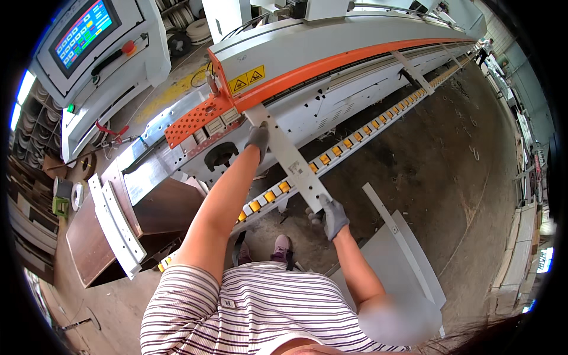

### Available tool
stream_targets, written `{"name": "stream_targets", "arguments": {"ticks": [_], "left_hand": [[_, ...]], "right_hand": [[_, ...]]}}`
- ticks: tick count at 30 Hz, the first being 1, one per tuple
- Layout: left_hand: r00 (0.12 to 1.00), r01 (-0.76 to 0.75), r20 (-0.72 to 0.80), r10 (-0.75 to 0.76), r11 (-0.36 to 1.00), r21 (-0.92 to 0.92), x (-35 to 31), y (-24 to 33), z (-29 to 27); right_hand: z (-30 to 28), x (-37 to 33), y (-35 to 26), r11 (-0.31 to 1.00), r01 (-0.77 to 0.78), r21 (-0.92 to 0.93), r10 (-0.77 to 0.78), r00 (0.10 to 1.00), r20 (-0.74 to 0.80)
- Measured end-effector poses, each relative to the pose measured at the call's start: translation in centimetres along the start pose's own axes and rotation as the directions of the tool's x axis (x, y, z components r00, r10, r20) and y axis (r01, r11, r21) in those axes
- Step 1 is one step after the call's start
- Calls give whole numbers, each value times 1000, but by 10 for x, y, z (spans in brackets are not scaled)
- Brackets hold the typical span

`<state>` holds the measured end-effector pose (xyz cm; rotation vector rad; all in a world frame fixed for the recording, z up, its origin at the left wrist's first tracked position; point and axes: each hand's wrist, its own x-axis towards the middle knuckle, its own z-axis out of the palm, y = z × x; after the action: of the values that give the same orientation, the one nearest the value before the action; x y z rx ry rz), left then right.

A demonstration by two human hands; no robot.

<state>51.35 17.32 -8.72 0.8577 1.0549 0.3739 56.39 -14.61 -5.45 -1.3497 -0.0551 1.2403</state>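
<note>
A long, narrow light-grey panel (290, 155) with several small dark holes and a small label lies slanted in front of me. Its far end reaches the machine's orange guard (319, 70), and its middle crosses a rail of yellow rollers (284, 187). My left hand (258, 139), in a grey glove, closes on the panel's left edge near the far end. At the near end, my gloved right hand (332, 218) grips the corner, with fingers partly hidden below it.
The long grey machine (349, 97) runs away to the far right. A control screen (86, 31) stands at upper left. White strips (115, 225) rest on a brown cabinet (89, 242) at left. Grey panels (408, 248) stand at lower right. A person (485, 52) is far off.
</note>
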Motion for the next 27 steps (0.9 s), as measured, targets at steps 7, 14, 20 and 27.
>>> {"name": "stream_targets", "arguments": {"ticks": [7, 14, 20, 27], "left_hand": [[895, -438, 343, 285, 708, 554, -92, -28, -4], [674, -414, 152, 723, 200, 888, -268, -44, -180], [231, 724, -265, 936, 16, 689, -367, -83, -370], [346, 659, -768, 539, 444, 608, -399, -73, -419]], "right_hand": [[-33, -8, 21, 987, 26, 160, -15, 998, -66], [-69, -32, 93, 954, -248, 169, 260, 964, -54], [19, -23, 80, 958, -285, -39, 288, 944, 160], [106, -14, 59, 957, -163, -241, 248, 890, 383]]}}
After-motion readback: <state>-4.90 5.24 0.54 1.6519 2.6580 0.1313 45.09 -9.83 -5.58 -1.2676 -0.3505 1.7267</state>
